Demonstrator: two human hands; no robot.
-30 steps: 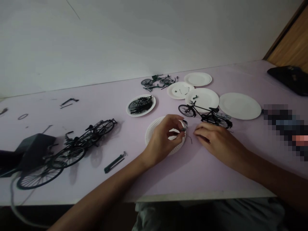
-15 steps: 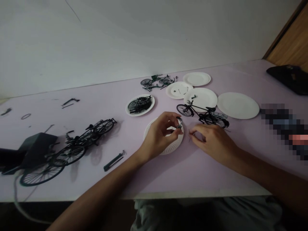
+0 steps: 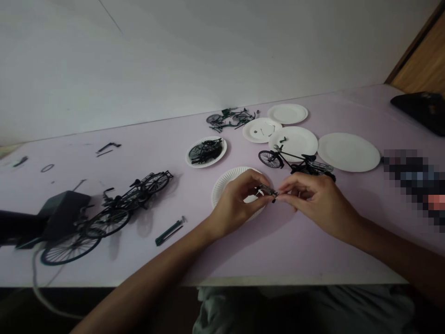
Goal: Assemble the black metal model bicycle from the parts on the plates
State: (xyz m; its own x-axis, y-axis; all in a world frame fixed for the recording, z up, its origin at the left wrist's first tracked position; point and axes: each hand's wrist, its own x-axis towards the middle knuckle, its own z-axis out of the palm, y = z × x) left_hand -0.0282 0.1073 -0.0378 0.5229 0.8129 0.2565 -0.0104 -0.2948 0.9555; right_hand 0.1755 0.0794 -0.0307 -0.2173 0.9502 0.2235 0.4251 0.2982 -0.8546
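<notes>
Above a white paper plate (image 3: pixel 222 182), my left hand (image 3: pixel 233 200) pinches a small dark and silvery model part (image 3: pixel 266 189) between thumb and fingers. My right hand (image 3: pixel 314 199) is closed in a pinch at the right end of that part, its fingertips touching or nearly so. What lies between the right fingertips is too small to make out. Just behind my right hand stands a black model bicycle (image 3: pixel 308 158), its rear partly covered by the hand.
A paper plate (image 3: pixel 188 157) holds dark bicycle pieces. Farther back are green bicycle parts (image 3: pixel 229 121) and a plate (image 3: pixel 248 134) with tiny pieces. To the left stand black model bicycles (image 3: pixel 139 195) by a dark box-like object (image 3: pixel 66 211). A green pump-like piece (image 3: pixel 168 233) lies nearer me.
My right hand, which pinched a thin sliver apart from the left, has come in to meet the small part. My left hand has turned the part toward it. The view has shifted slightly.
</notes>
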